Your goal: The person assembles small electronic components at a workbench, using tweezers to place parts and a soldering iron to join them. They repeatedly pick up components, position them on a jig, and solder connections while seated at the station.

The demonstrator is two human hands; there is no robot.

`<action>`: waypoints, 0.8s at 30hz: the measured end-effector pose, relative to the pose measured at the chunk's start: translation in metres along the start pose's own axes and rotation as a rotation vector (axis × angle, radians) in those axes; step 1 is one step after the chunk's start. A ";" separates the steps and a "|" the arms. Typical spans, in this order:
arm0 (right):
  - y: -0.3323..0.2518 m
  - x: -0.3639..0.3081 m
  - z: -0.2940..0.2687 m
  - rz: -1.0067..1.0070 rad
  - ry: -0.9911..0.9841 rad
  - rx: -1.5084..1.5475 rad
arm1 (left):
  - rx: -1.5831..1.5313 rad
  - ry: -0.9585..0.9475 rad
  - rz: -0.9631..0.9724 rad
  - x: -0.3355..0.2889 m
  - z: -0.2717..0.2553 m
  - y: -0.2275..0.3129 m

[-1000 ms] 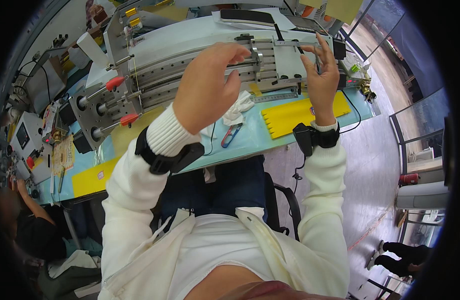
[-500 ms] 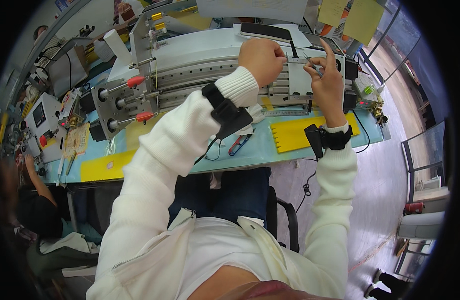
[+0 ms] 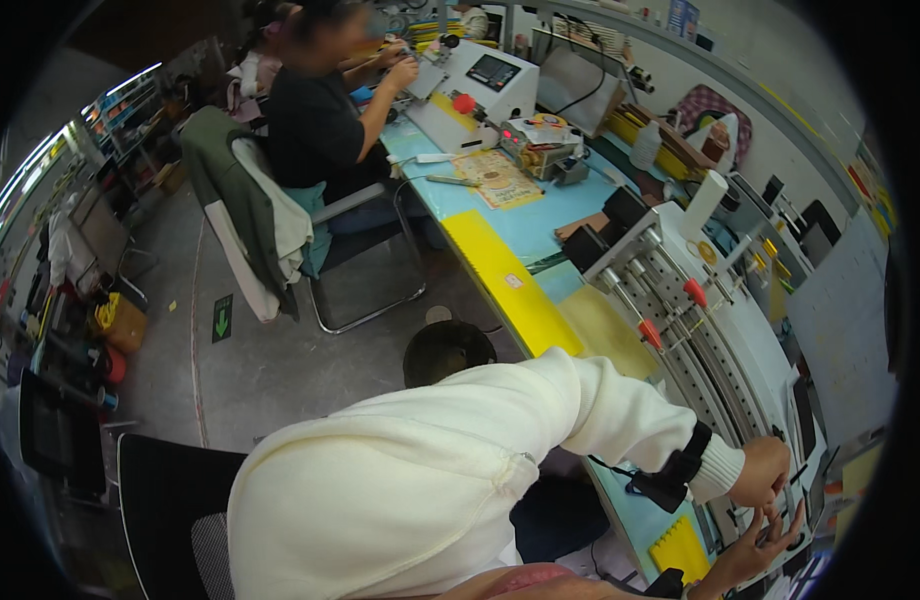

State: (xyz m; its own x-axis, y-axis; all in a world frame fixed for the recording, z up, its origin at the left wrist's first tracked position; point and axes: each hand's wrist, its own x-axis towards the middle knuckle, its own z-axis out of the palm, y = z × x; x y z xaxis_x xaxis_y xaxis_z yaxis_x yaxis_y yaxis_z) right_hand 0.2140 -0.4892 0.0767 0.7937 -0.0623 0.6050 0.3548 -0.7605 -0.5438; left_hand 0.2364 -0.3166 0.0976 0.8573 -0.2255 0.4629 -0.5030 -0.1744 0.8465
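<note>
At the lower right, my left hand (image 3: 762,474) is closed, its fingertips pressed together over the near end of a long metal rail machine (image 3: 718,388). What it pinches, if anything, is hidden. Just below it, my right hand (image 3: 748,556) reaches in with some fingers stretched out and the thumb and a finger pinched; anything between them is too small to make out. The two hands almost touch. Red-tipped rods, one with a red tip (image 3: 695,292), stand at the machine's far end. A toothed yellow strip (image 3: 682,550) lies on the bench beside my right forearm.
A long yellow strip (image 3: 502,268) runs along the bench edge. Farther off, a co-worker in a black top (image 3: 315,110) sits at a white device with a screen (image 3: 520,80). A chair with draped jackets (image 3: 230,170) and a black bin (image 3: 445,352) stand on the floor.
The view has swung to the left, so the hands and machine now appear at the lower right and the co-worker is in sight. The hands stay close together at the machine.
</note>
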 end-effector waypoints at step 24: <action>-0.155 -0.061 0.015 -0.433 -0.151 0.543 | -0.486 -0.112 -0.207 -0.141 -0.147 0.055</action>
State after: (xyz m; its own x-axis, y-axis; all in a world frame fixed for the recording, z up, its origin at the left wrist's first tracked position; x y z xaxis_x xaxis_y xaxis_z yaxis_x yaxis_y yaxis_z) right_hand 0.1182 -0.3581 0.1155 0.5715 0.2934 0.7664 0.8189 -0.2644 -0.5094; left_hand 0.1046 -0.1534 0.1175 0.9025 -0.3393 0.2653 -0.1933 0.2315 0.9534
